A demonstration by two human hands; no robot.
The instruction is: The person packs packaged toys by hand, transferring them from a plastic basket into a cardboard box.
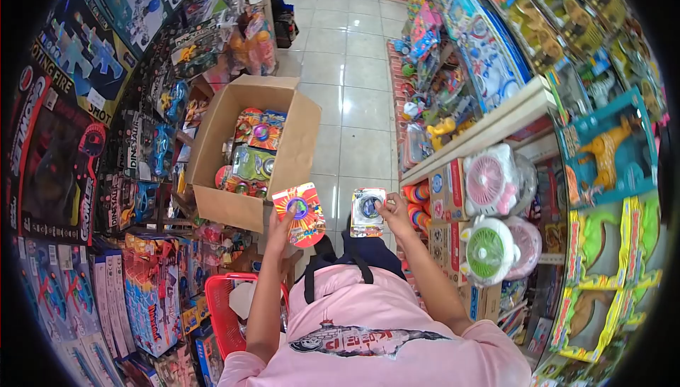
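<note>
Both hands are up in front of the pink shirt [354, 288], one toy pack in each, side by side with a gap between. The left hand [280, 230] is partly closed on the left edge of a red and yellow card [309, 218], which has a purple and green round piece on its front. Can't really tell how the fingers sit behind it. The right hand [398, 215] is mostly closed, pinching the right edge of a smaller white-bordered pack [368, 225] with a dark round thing in the middle.

Farther off on the left there's an open cardboard box [296, 135], flaps out, with more colorful packs [256, 164] piled inside. Those look pretty similar to the red and yellow one. A red basket [221, 316] sits near left, just beside the left forearm, contents mostly hidden.

On the right shelf [489, 128] side you've got a pink and white fan [489, 180] with a green and white fan [487, 252] on the near side of it. Pale floor tiles [322, 107] run down the aisle between the toy displays.
</note>
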